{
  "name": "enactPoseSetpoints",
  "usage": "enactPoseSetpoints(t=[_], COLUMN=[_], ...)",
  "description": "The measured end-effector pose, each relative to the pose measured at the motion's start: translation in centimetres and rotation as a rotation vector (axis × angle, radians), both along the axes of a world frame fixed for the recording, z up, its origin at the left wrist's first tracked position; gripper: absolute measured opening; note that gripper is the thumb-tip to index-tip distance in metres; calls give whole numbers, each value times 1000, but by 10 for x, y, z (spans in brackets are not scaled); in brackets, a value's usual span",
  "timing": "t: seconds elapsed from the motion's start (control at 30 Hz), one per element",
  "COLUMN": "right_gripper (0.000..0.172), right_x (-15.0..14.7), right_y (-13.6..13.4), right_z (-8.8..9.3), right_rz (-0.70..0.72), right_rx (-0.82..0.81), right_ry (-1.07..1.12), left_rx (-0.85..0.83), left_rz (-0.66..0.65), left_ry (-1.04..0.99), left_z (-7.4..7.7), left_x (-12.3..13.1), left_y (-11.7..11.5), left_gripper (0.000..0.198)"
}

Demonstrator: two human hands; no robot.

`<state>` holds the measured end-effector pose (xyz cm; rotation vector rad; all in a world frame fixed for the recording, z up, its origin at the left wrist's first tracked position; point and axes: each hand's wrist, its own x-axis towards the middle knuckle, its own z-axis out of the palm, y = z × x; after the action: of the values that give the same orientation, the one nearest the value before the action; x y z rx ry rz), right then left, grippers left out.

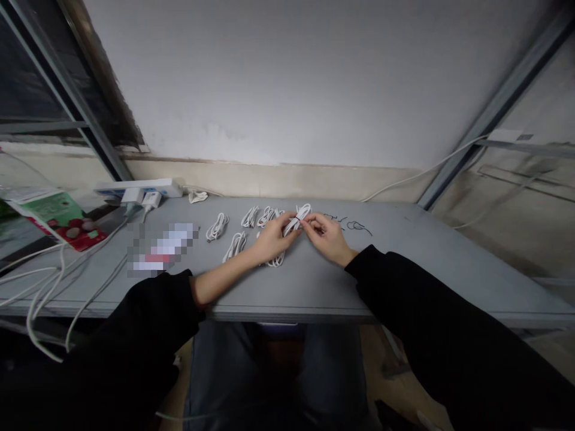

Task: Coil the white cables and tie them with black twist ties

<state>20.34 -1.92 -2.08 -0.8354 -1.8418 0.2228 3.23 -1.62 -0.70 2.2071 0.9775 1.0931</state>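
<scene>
My left hand [275, 238] is closed around a coiled white cable [304, 211], held just above the table. A thin black tie [297, 218] crosses the middle of that coil. My right hand [328, 237] pinches at the tie with thumb and forefinger, touching the coil's right side; the tie's end is too small to make out. Several more coiled white cables, such as one coil [218, 227] and another coil [235, 245], lie to the left of and behind my left hand, partly hidden by it. Loose thin black ties [359, 226] lie beyond my right hand.
On the grey table [404, 263], a blurred-out item [166, 246] lies at left. A white power strip [166, 187] with plugs stands at the back left, near a green and red packet [67, 220]. White cords [58, 275] trail over the left edge. A wall rises behind.
</scene>
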Motion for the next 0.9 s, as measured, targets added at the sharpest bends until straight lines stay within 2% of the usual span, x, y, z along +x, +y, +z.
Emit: enactPoseSetpoints(t=[0.2, 0.3, 0.47, 0.63, 0.77, 0.9], right_gripper=[22, 22, 26, 33, 36, 36], right_x=[0, 1, 0, 0, 2, 7], right_y=[0, 0, -1, -3, -2, 7], right_z=[0, 0, 2, 5, 5, 2], right_rz=[142, 176, 217, 179, 134, 70], right_rx=[-78, -153, -235, -212, -154, -133], right_ry=[35, 35, 51, 74, 137, 190], left_rx=[71, 117, 199, 265, 222, 99], left_rz=[47, 111, 264, 391, 432, 425], left_ry=[42, 112, 302, 420, 321, 169], left_z=[0, 0, 7, 11, 11, 9], left_x=[-1, -2, -5, -10, -16, -16], left_y=[0, 0, -5, -4, 2, 6], left_gripper=[26, 25, 25, 27, 23, 16])
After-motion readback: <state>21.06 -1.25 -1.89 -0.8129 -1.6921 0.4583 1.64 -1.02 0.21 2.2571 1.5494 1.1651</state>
